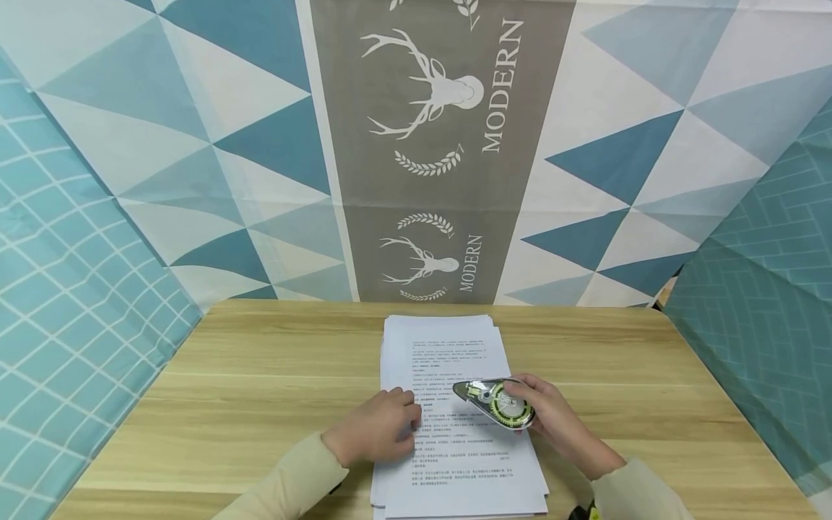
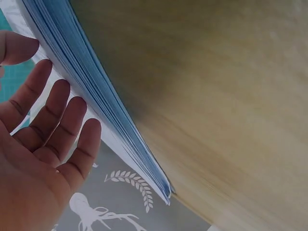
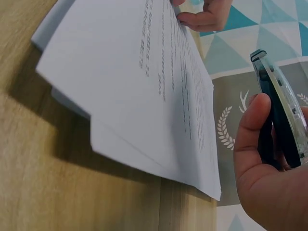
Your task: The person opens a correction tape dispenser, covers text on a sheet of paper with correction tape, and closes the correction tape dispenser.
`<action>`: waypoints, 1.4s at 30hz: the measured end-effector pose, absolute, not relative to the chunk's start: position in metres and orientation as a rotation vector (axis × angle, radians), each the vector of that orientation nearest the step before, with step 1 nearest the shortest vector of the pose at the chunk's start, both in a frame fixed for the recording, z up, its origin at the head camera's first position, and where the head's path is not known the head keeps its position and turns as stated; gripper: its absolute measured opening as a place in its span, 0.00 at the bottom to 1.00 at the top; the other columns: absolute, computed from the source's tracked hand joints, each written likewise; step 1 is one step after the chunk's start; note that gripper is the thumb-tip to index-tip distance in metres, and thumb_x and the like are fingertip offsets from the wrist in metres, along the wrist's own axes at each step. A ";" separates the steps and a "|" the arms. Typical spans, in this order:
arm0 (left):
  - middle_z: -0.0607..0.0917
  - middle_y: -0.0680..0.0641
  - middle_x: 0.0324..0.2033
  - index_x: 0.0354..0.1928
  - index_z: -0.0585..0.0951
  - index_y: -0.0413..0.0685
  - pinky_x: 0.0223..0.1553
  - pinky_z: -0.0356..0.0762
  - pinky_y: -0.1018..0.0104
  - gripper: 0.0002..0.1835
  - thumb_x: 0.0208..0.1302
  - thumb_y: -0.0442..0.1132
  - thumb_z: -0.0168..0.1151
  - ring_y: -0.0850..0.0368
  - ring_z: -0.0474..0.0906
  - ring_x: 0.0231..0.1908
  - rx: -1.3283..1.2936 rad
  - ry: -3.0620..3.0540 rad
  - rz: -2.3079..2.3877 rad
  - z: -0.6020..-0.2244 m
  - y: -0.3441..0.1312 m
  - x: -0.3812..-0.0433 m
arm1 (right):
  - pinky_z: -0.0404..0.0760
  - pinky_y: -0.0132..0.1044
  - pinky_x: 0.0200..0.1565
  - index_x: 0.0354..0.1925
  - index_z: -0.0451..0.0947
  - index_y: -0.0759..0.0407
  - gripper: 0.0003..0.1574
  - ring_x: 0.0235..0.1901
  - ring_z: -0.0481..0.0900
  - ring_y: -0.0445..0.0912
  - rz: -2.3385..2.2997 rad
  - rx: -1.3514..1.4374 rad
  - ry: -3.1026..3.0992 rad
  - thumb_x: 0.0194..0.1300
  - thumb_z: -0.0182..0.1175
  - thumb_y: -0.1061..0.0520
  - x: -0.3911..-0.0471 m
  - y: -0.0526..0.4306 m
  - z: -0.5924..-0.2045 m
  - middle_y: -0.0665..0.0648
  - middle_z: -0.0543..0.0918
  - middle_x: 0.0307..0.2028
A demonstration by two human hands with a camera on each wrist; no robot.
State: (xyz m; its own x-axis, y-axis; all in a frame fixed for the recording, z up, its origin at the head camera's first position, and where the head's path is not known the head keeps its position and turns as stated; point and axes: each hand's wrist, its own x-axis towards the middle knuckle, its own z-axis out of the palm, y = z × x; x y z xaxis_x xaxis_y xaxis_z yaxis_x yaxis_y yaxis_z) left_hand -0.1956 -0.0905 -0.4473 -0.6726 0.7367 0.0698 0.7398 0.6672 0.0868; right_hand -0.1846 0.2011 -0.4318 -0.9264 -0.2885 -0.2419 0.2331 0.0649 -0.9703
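A stack of printed paper (image 1: 455, 498) lies on the table, its sheets slightly out of line at the edges. My right hand (image 1: 552, 415) grips a correction tape dispenser (image 1: 482, 399), clear-cased with a yellow-green wheel, its tip pointing left over the upper right of the page. From the right wrist view, thumb and fingers close around the dispenser's (image 3: 284, 115) dark underside, above the paper. On the stack's left side rests my left hand (image 1: 380, 427), fingers loosely bent. The left wrist view shows its fingertips along the layered paper edge (image 2: 96, 86), holding nothing.
The wooden table (image 1: 260, 404) extends to both sides of the paper. Behind it hangs a patterned cloth (image 1: 429, 180) with deer heads and triangles. Blue-green cloth walls (image 1: 71, 289) stand at left and right. A small dark and yellow object (image 1: 588, 513) shows beside the right sleeve.
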 end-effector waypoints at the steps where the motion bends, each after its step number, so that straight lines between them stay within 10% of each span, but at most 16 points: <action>1: 0.69 0.60 0.26 0.28 0.77 0.55 0.33 0.65 0.72 0.04 0.50 0.44 0.59 0.64 0.63 0.29 -1.262 -2.843 -0.171 -0.448 -0.090 -0.196 | 0.76 0.31 0.28 0.51 0.65 0.68 0.26 0.26 0.77 0.39 -1.923 -0.056 1.980 0.68 0.50 0.47 -0.185 0.202 -0.432 0.49 0.80 0.32; 17: 0.68 0.59 0.25 0.28 0.74 0.55 0.33 0.63 0.73 0.04 0.50 0.44 0.59 0.64 0.61 0.28 -1.271 -2.849 -0.184 -0.451 -0.089 -0.195 | 0.79 0.32 0.31 0.50 0.65 0.66 0.18 0.26 0.78 0.38 -1.993 -0.062 1.976 0.71 0.44 0.53 -0.185 0.224 -0.436 0.48 0.79 0.31; 42: 0.68 0.59 0.25 0.27 0.75 0.54 0.33 0.62 0.73 0.05 0.48 0.42 0.60 0.64 0.60 0.28 -1.250 -2.846 -0.238 -0.450 -0.090 -0.195 | 0.81 0.31 0.34 0.70 0.40 0.70 0.40 0.31 0.78 0.36 -2.204 0.488 1.939 0.72 0.39 0.48 -0.212 0.277 -0.446 0.50 0.74 0.38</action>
State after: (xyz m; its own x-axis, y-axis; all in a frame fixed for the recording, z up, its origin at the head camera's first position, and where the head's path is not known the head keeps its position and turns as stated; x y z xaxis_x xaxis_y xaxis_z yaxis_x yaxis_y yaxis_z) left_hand -0.1953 -0.0897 -0.4502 -0.6783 0.7300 0.0835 0.7337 0.6670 0.1296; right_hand -0.2118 0.2770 -0.4457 -0.9330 0.0901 -0.3484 0.3341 -0.1432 -0.9316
